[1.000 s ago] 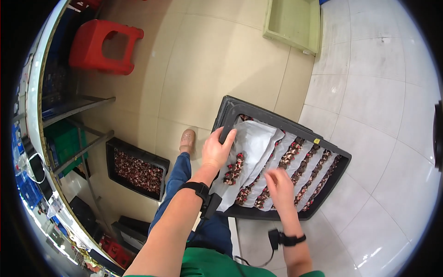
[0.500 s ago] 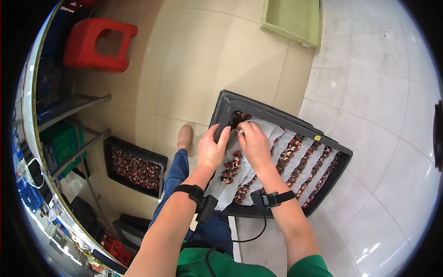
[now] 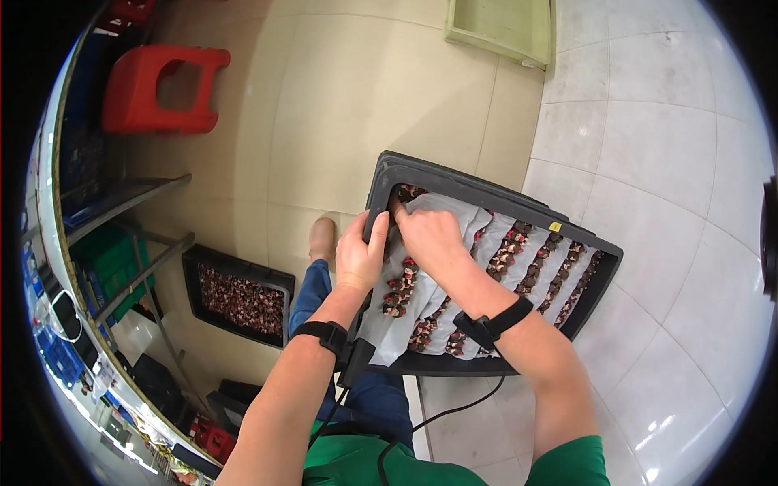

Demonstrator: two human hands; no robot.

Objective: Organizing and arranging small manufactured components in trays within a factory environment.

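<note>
A black plastic crate tilts in front of me. White sheets line it, and between their folds run rows of small dark-brown, pale and red pieces. My left hand is closed on the crate's left rim, thumb toward the inside. Deep in the far left corner, my right hand has its fingers curled down beside more pieces. Its fingertips are mostly hidden, so what they pinch does not show. Black straps with small devices sit on both wrists.
A second black crate full of similar pieces lies on the floor at left. Beyond it are a metal rack with a green crate and a red stool. A pale green tray lies far off. A black cable hangs from my wrist.
My right hand has moved left and deeper into the crate's far left corner, its elbow swinging outward. The left hand stays on the rim.
</note>
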